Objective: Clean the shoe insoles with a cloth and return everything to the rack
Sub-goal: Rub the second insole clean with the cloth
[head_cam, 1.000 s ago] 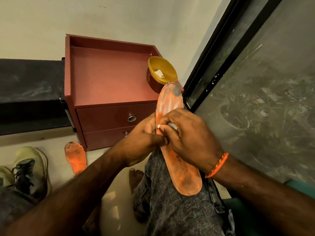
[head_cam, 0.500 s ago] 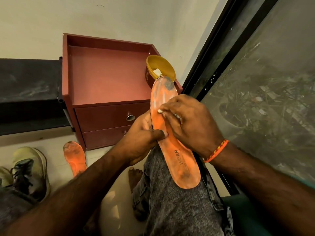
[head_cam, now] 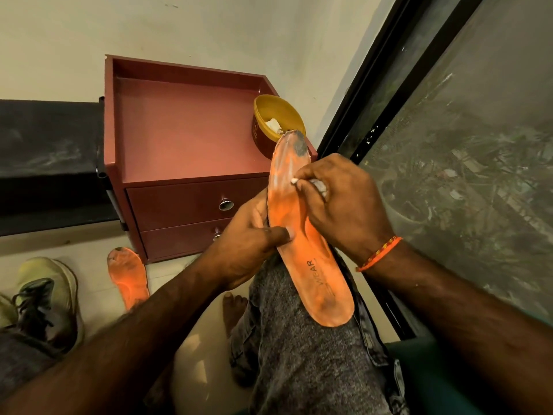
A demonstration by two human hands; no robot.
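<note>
Item 1: orange insole [head_cam: 311,259], which we hold propped on our right knee, heel end on the grey trousers, dark-smudged toe end raised toward the yellow bowl [head_cam: 278,121].

Item 2: our left hand [head_cam: 248,244], gripping the insole at its left edge about midway, thumb pressed flat on the top face.

Item 3: our right hand [head_cam: 341,202], fingers curled and pinching a small whitish cloth [head_cam: 317,184] against the insole's upper half. Against half a second ago, this hand has shifted up toward the toe, and a pale streak shows beside it.

Item 4: second orange insole [head_cam: 128,277], lying on the floor in front of the red cabinet [head_cam: 185,139].

Item 5: shoe [head_cam: 48,301], on the floor at left, well apart from our hands.

Item 6: the bowl stands on the cabinet's top surface, right corner, something white inside.
</note>
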